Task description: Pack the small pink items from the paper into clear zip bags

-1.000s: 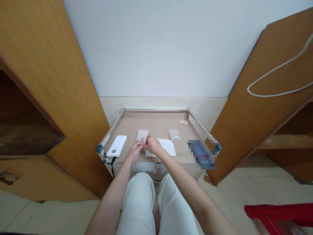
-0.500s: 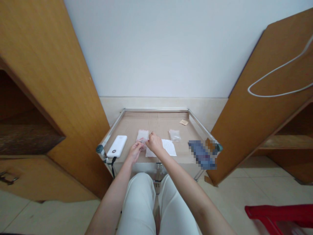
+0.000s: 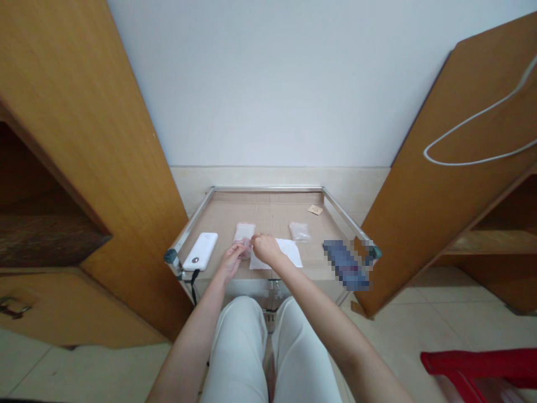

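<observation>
The left hand (image 3: 230, 262) was pinched closed on a small translucent plastic packet (image 3: 244, 247), which was held just above the middle of a metal-rimmed tray (image 3: 268, 189). The right hand (image 3: 266, 249) curled right beside the packet, though whether it gripped it could not be told. A white sheet of paper (image 3: 287, 254) lay under the right hand, with a second plastic packet (image 3: 244, 232) just above the hands and a third (image 3: 299, 232) further right. A white power bank (image 3: 200, 251) lay left of the hands, a small tan card (image 3: 315, 210) near the upper right corner of the tray, and a pixelated object (image 3: 346, 265) at the lower right.
</observation>
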The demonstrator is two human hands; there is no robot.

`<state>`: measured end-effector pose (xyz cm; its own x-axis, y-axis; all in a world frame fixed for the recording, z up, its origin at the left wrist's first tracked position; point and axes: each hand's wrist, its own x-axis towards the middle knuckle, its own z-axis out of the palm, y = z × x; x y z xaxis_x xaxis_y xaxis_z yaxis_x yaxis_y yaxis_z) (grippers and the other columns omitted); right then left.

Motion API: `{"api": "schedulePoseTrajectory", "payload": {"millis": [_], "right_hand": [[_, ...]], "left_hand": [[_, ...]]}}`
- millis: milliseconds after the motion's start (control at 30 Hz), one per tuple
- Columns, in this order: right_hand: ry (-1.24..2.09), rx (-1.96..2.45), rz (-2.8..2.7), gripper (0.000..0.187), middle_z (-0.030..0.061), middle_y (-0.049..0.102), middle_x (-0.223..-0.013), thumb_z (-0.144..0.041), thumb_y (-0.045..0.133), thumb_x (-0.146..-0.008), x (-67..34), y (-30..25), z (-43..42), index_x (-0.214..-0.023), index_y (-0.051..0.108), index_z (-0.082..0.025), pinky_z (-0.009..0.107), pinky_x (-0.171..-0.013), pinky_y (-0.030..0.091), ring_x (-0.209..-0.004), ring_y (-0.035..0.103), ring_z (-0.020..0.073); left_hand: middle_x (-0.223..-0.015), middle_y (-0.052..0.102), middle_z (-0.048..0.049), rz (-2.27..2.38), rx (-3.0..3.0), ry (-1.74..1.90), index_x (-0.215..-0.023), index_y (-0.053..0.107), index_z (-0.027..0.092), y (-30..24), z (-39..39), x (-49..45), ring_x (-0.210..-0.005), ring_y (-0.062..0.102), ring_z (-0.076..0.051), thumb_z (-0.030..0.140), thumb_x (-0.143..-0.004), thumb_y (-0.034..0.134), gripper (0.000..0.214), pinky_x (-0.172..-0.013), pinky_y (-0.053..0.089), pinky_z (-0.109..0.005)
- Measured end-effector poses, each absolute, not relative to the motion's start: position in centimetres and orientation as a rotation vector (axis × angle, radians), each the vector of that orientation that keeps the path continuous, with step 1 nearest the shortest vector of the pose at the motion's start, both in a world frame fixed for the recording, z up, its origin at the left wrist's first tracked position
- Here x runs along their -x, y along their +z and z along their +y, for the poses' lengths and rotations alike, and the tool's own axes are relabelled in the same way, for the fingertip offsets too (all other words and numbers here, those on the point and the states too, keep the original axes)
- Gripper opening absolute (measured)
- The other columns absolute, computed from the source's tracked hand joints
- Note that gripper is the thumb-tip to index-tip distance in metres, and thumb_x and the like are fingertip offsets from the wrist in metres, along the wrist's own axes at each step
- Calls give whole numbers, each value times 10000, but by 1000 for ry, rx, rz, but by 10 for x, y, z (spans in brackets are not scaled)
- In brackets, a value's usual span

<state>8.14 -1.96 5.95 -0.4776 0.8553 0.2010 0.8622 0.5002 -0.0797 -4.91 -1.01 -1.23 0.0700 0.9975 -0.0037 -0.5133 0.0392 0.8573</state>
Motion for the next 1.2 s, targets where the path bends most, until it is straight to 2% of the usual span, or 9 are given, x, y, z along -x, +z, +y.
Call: {"api": "schedulePoseTrajectory", "payload": {"millis": [67, 133, 300, 400, 533, 800, 967, 1067, 1200], "right_hand": [[-18, 1482, -2542, 210, 134, 625, -842, -115, 425, -752, -83, 62, -18, -806, 628, -118, 285, -663, 407, -803, 580, 220], [40, 1480, -2531, 181, 130, 630, -857, -128, 469, -735, -87, 64, -17, -811, 633, -130, 272, -654, 408, -801, 586, 219], [277, 1476, -2340, 164, 100, 644, -873, -216, 587, -683, -96, 66, -11, -827, 649, -168, 232, -652, 405, -795, 595, 200], [413, 1436, -2228, 168, 85, 653, -834, -262, 632, -643, -101, 64, -4, -779, 660, -167, 214, -610, 405, -727, 605, 184], [496, 1359, -2189, 155, 79, 660, -731, -272, 638, -627, -105, 62, 1, -714, 663, -146, 201, -553, 398, -637, 603, 163], [839, 1173, -2238, 177, 15, 630, -609, -205, 507, -715, -102, 56, -5, -792, 650, -134, 167, -475, 398, -473, 551, 77], [964, 1194, -2177, 189, -7, 582, -500, -206, 498, -716, -99, 63, -9, -793, 651, -127, 156, -416, 372, -410, 506, 67], [1047, 1248, -2097, 224, -32, 511, -401, -276, 514, -719, -100, 72, -10, -816, 648, -125, 146, -346, 317, -325, 426, 51], [1122, 1206, -2023, 294, -45, 477, -379, -366, 554, -688, -100, 83, -10, -810, 651, -117, 149, -332, 288, -321, 386, 42]], "left_hand": [[-559, 583, 15, 767, -776, 1370, -531, 584, 136, -13, -9, 50, -551, 505, -79, 135, -561, 641, 65, -568, 353, -205], [-612, 612, -3, 760, -723, 1378, -585, 600, 138, -12, -9, 51, -619, 546, -101, 144, -605, 605, 21, -616, 374, -219], [-802, 648, -48, 648, -563, 1336, -750, 607, 145, -5, -10, 54, -798, 584, -146, 159, -686, 519, 110, -732, 409, -271], [-809, 648, -31, 644, -532, 1330, -928, 578, 178, -3, -11, 55, -704, 585, -107, 130, -704, 486, 247, -683, 425, -243], [-820, 645, -31, 672, -574, 1323, -1021, 541, 187, -7, -9, 57, -675, 581, -99, 111, -707, 473, 330, -617, 423, -216], [-946, 630, -54, 664, -629, 1309, -1047, 520, 183, -9, -9, 57, -821, 589, -116, 74, -709, 464, 360, -686, 447, -222], [-882, 639, -26, 663, -529, 1343, -1085, 489, 213, -6, -8, 58, -685, 594, -80, 115, -736, 451, 365, -602, 460, -190], [-820, 645, -23, 663, -471, 1364, -987, 542, 187, -9, -6, 58, -657, 594, -89, 110, -741, 433, 280, -565, 465, -195], [-767, 655, -30, 640, -511, 1369, -807, 592, 147, -11, -6, 56, -699, 601, -113, 59, -693, 475, 186, -715, 472, -258]]}}
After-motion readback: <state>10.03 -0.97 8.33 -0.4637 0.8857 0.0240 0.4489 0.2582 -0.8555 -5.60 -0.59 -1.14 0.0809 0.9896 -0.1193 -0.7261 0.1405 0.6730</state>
